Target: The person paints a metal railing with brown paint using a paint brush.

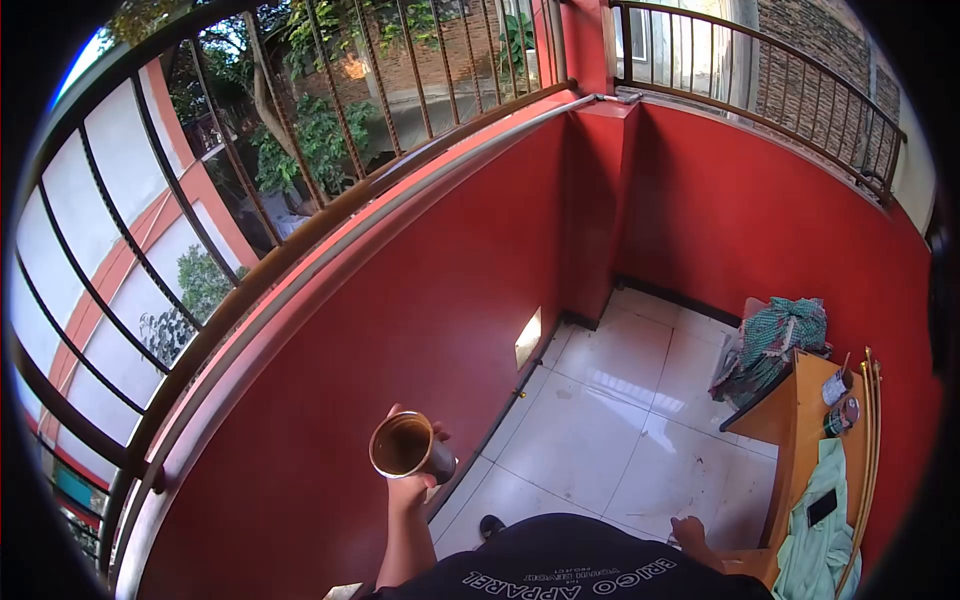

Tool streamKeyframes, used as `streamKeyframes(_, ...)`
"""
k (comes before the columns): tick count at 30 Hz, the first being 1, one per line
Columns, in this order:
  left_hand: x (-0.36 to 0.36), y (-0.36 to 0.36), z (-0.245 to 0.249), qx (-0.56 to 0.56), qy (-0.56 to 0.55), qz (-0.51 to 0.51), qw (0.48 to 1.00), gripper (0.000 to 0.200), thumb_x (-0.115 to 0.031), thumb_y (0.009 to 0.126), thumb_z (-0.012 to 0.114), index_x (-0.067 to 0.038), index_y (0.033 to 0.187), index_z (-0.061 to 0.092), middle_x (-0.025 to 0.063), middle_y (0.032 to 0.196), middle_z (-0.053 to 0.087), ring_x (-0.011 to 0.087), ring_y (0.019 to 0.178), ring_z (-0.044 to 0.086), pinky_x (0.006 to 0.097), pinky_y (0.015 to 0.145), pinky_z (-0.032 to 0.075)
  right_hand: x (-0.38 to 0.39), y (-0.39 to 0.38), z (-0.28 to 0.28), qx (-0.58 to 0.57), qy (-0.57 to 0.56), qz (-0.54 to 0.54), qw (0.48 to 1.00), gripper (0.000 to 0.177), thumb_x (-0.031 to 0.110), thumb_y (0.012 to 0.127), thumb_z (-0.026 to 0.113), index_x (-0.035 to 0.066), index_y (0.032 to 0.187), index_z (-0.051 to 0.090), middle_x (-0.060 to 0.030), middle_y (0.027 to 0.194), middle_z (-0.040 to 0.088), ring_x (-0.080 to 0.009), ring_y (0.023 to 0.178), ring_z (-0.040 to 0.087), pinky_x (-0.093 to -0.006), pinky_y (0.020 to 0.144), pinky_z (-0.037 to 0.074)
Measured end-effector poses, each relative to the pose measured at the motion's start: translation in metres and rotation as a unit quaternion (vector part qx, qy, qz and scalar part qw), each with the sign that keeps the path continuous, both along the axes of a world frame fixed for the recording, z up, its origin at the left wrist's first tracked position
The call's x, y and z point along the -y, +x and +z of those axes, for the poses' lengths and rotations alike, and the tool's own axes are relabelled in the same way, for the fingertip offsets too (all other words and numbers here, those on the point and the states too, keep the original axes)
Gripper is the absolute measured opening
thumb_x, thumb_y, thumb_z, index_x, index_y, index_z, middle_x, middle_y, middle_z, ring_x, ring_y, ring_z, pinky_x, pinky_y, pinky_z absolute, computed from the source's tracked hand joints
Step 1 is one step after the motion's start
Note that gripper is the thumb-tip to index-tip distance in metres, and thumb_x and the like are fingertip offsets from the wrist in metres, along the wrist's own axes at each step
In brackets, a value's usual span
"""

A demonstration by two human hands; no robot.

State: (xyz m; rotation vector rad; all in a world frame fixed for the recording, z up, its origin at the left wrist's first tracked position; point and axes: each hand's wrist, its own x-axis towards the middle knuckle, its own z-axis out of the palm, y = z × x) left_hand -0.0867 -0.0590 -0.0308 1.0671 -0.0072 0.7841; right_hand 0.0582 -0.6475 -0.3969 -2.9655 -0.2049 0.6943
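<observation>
My left hand is wrapped around an open metal can, in front of the red wall. The inside of the can looks brown, and its mouth is tilted towards me. Low on the right, beside my dark shirt, my right hand is closed with its fingers curled. What it holds, if anything, is too small to make out. A wooden table is the nearest furniture to that hand.
On the table are a light green cloth, a black phone, a small can and a white cup-like container. Long thin poles lean there. Bundled checked fabric sits behind. A brown railing tops the red wall.
</observation>
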Motion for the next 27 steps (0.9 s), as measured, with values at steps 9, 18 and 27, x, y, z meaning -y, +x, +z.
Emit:
streamKeyframes(9,-0.066,0.022,-0.040,-0.107,0.037,-0.099,0.989,0.098,-0.035,0.050,0.097,-0.009,0.133,0.050,0.0097,0.123,0.059,0.0281,0.118,0.055,0.0435,0.095,0.049,-0.076,-0.062,0.072,-0.072,-0.011,-0.188,0.980,0.056,0.057,0.075,0.071,0.004,0.092,0.074,-0.0178,0.096,0.071,-0.0349,0.088,0.069,-0.0426,0.082,0.054)
streamKeyframes(18,-0.045,0.117,-0.017,-0.041,0.127,-0.054,0.990,0.106,-0.043,0.055,0.095,-0.004,0.139,0.044,0.0109,0.127,0.057,0.0244,0.119,0.054,0.0424,0.102,0.043,-0.095,-0.066,0.076,-0.106,-0.024,-0.356,0.928,0.065,0.054,0.054,0.088,0.003,0.091,0.073,-0.0133,0.093,0.073,-0.0295,0.088,0.071,-0.0383,0.078,0.057)
streamKeyframes(27,-0.006,0.240,-0.004,-0.085,0.091,-0.120,0.985,0.107,-0.042,0.061,0.093,-0.005,0.144,0.036,0.0167,0.139,0.049,0.0306,0.125,0.053,0.0465,0.101,0.047,-0.048,0.085,-0.042,-0.083,-0.015,-0.049,0.995,0.036,0.040,0.076,0.065,0.011,0.094,0.075,-0.0153,0.100,0.071,-0.0326,0.100,0.067,-0.0407,0.086,0.054)
